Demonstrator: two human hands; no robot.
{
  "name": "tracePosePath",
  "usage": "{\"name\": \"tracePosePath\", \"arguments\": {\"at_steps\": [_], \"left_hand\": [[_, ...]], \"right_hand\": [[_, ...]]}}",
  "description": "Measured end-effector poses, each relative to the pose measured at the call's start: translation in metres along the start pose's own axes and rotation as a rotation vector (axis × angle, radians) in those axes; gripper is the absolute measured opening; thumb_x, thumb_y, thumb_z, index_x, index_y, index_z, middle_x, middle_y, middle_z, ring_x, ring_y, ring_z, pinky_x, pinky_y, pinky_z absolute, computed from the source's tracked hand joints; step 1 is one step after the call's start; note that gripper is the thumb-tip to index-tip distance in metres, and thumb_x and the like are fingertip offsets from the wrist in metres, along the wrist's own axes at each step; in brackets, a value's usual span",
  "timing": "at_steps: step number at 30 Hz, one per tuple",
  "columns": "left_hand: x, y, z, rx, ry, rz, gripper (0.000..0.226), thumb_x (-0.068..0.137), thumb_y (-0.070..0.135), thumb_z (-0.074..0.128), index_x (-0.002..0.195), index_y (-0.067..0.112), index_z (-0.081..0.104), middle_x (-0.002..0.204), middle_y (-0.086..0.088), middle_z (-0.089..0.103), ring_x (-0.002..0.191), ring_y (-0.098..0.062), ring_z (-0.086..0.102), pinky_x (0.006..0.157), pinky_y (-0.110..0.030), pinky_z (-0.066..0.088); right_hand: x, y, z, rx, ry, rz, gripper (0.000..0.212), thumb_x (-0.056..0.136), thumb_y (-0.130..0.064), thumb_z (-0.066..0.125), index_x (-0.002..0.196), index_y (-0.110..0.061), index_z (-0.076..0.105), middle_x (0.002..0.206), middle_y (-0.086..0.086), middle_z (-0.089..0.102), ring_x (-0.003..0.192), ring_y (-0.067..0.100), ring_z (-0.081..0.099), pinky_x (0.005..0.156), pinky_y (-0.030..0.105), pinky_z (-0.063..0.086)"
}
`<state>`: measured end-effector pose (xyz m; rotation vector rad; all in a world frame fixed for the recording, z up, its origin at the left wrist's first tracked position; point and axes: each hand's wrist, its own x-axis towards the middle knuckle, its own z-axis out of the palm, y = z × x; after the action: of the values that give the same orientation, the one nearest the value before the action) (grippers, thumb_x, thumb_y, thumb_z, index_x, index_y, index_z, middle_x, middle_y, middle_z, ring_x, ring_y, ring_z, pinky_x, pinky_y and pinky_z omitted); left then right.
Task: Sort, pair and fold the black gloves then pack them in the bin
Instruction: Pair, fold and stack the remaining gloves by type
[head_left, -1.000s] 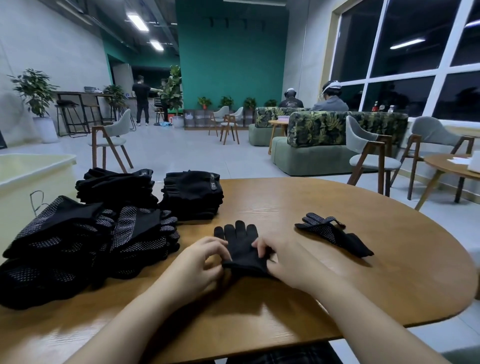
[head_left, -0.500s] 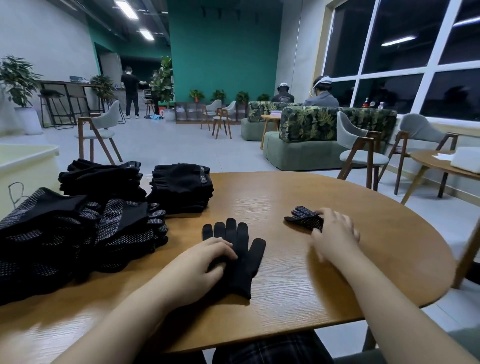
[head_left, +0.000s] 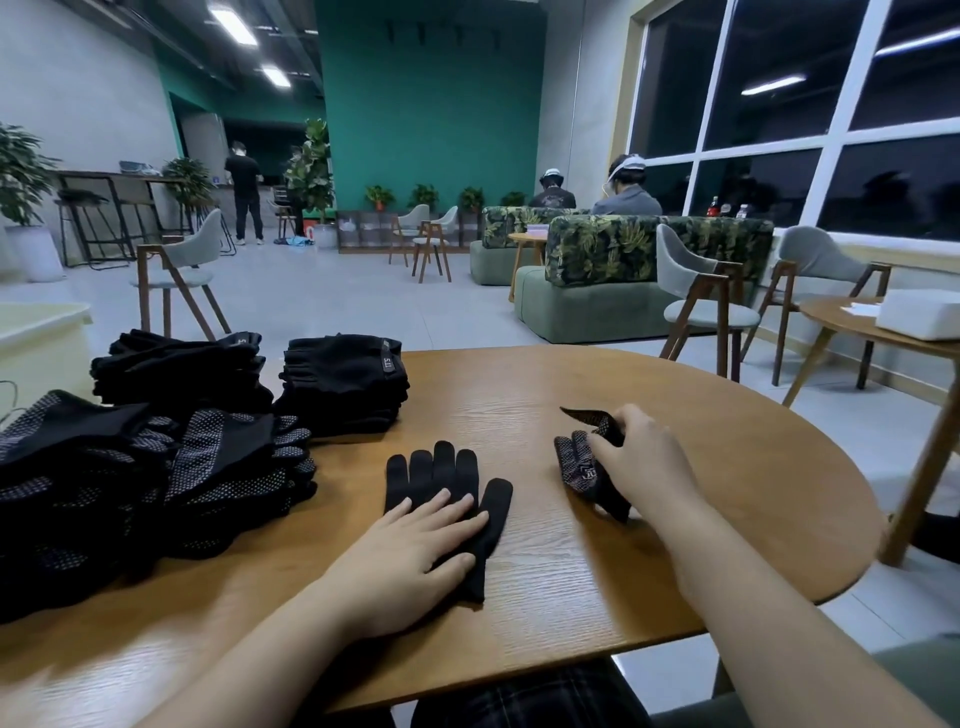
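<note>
A café-like lounge or shared common room at night. A round wooden table (head_left: 571, 395) sits in the near foreground. Beyond it, grey upholstered chairs (head_left: 701, 291) with wooden frames, leaf-patterned sofas (head_left: 649, 249) where two people sit, and potted plants (head_left: 311, 171) against a teal wall (head_left: 431, 104). Far left, a person stands at a counter (head_left: 104, 179) with bar stools. Large dark windows (head_left: 805, 104) fill the right.

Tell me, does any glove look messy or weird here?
Yes, one. The dotted glove gripped by the right hand is crumpled, with one part sticking up off the table. The plain glove under the flat left hand lies smooth with fingers spread. The dotted pile at left looks floppy and uneven.
</note>
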<state>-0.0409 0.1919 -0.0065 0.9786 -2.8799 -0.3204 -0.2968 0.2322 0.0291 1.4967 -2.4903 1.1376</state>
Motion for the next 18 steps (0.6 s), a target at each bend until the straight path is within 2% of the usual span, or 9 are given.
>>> {"name": "tracePosePath", "arguments": {"at_steps": [2, 4, 6, 8, 10, 13, 15, 18], "left_hand": [[0.001, 0.0, 0.001, 0.004, -0.01, 0.002, 0.048, 0.101, 0.044, 0.022, 0.147, 0.045, 0.006, 0.154, 0.024, -0.007, 0.138, 0.006, -0.017, 0.115, -0.024, -0.012], [0.002, -0.002, 0.002, 0.001, -0.01, 0.009, 0.048, 0.101, 0.045, 0.022, 0.146, 0.046, 0.006, 0.153, 0.024, -0.008, 0.137, 0.006, -0.018, 0.115, -0.025, -0.012], [0.002, -0.002, 0.003, -0.013, 0.001, 0.009, 0.048, 0.1, 0.046, 0.023, 0.146, 0.048, 0.008, 0.152, 0.026, -0.007, 0.138, 0.007, -0.017, 0.116, -0.026, -0.011], [0.0, -0.003, 0.004, -0.053, 0.041, 0.011, 0.047, 0.099, 0.046, 0.029, 0.144, 0.048, 0.015, 0.15, 0.03, -0.002, 0.139, 0.009, -0.012, 0.116, -0.024, -0.008], [-0.002, -0.005, 0.006, -0.145, 0.123, 0.015, 0.047, 0.097, 0.042, 0.04, 0.14, 0.05, 0.025, 0.149, 0.033, 0.007, 0.139, 0.011, 0.0, 0.118, -0.022, 0.0], [0.0, -0.007, 0.003, -0.386, 0.298, 0.028, 0.051, 0.088, 0.031, 0.055, 0.13, 0.052, 0.034, 0.144, 0.032, 0.023, 0.131, 0.011, 0.03, 0.114, -0.023, 0.025], [0.006, -0.004, -0.003, -0.481, 0.426, 0.038, 0.055, 0.085, 0.023, 0.058, 0.127, 0.049, 0.035, 0.141, 0.023, 0.032, 0.113, 0.008, 0.051, 0.104, -0.024, 0.039], [0.018, 0.004, -0.022, -0.631, 0.553, 0.02, 0.062, 0.088, 0.007, 0.061, 0.124, 0.049, 0.035, 0.122, 0.009, 0.053, 0.087, 0.004, 0.063, 0.079, -0.011, 0.047]], "right_hand": [[-0.001, -0.01, -0.006, 0.173, 0.03, -0.032, 0.035, 0.09, -0.024, 0.059, 0.123, -0.019, 0.049, 0.101, 0.001, 0.061, 0.09, 0.022, 0.055, 0.071, 0.031, 0.043], [-0.003, -0.02, -0.011, 0.344, 0.0, -0.061, 0.045, 0.09, -0.021, 0.058, 0.132, -0.028, 0.041, 0.093, -0.004, 0.059, 0.087, 0.018, 0.057, 0.075, 0.034, 0.05], [-0.003, -0.026, -0.015, 0.455, -0.045, -0.086, 0.031, 0.09, -0.021, 0.059, 0.114, -0.038, 0.049, 0.085, 0.001, 0.065, 0.082, 0.019, 0.064, 0.074, 0.041, 0.056], [-0.005, -0.032, -0.016, 0.496, -0.079, -0.116, 0.017, 0.089, -0.019, 0.06, 0.092, -0.036, 0.059, 0.084, 0.002, 0.068, 0.084, 0.018, 0.065, 0.074, 0.039, 0.057], [-0.009, -0.037, -0.016, 0.51, -0.112, -0.157, 0.018, 0.09, -0.017, 0.059, 0.083, -0.033, 0.063, 0.083, -0.004, 0.069, 0.086, 0.014, 0.064, 0.077, 0.031, 0.053], [-0.016, -0.047, -0.015, 0.577, -0.218, -0.203, 0.028, 0.093, -0.007, 0.049, 0.093, -0.03, 0.064, 0.089, -0.006, 0.068, 0.088, 0.007, 0.062, 0.082, 0.023, 0.049], [-0.019, -0.052, -0.015, 0.603, -0.283, -0.23, 0.039, 0.09, 0.003, 0.039, 0.103, -0.026, 0.064, 0.095, -0.006, 0.068, 0.088, 0.002, 0.061, 0.081, 0.015, 0.047], [-0.019, -0.059, -0.012, 0.637, -0.308, -0.289, 0.049, 0.085, 0.013, 0.035, 0.11, -0.022, 0.059, 0.097, -0.003, 0.067, 0.087, 0.003, 0.063, 0.077, 0.012, 0.048]]}}
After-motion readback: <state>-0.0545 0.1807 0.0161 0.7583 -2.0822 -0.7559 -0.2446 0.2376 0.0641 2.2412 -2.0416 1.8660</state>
